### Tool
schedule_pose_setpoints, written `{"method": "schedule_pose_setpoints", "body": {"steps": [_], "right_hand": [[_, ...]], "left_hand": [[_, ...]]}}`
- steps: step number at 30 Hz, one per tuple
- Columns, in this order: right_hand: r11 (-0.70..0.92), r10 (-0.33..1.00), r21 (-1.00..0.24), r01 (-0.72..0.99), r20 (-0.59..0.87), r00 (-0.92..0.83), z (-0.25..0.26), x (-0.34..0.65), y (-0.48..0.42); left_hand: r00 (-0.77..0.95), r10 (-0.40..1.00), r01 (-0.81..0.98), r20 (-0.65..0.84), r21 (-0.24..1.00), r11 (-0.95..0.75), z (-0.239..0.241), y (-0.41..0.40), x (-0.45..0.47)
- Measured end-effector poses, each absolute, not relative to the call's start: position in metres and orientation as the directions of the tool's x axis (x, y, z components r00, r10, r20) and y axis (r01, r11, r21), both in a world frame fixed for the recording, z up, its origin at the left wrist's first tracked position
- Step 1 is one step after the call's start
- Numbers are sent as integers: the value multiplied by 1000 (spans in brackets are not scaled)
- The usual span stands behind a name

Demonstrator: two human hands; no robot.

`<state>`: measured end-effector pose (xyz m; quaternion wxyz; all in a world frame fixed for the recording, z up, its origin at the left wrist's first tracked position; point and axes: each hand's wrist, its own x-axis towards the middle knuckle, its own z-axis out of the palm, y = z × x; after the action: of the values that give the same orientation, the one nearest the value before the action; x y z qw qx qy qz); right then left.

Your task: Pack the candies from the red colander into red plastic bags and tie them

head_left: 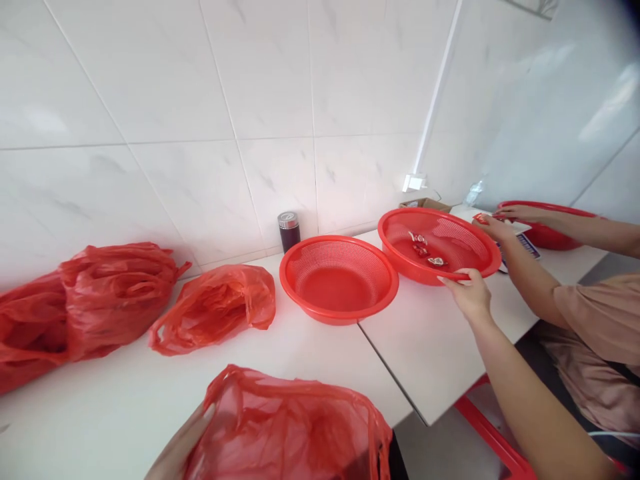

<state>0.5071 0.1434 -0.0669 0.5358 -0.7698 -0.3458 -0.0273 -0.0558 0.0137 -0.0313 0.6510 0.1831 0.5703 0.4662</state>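
Observation:
With my left hand (189, 437) I hold the edge of a thin red plastic bag (305, 427). The bag hangs open-mouthed at the bottom of the view, over the table's front edge. My right hand (467, 295) reaches out and grips the near rim of a red plastic colander (413, 268), thumb on top; the fingers beneath are partly hidden. Several small wrapped packets (421, 251) lie inside that colander. Left of it, and close to touching, stands a second red colander (340, 293) with nothing visible in it.
More red plastic bags (117, 300) lie at the left, one open bag (215, 307) nearer. A dark flask (289, 232) stands by the wall. At right, a co-worker's hands (495, 225) hold a small red packet near a third colander (555, 235). A gap divides the white tables (320, 353).

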Motion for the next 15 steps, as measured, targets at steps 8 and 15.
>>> {"method": "schedule_pose_setpoints", "body": {"steps": [8,15], "right_hand": [[57,484,-820,570,522,703,-26,472,115],[192,607,-804,563,548,576,-8,433,88]], "left_hand": [[107,922,-160,-371,909,384,-15,113,9],[149,949,-161,-279,940,302,-28,175,53]]}}
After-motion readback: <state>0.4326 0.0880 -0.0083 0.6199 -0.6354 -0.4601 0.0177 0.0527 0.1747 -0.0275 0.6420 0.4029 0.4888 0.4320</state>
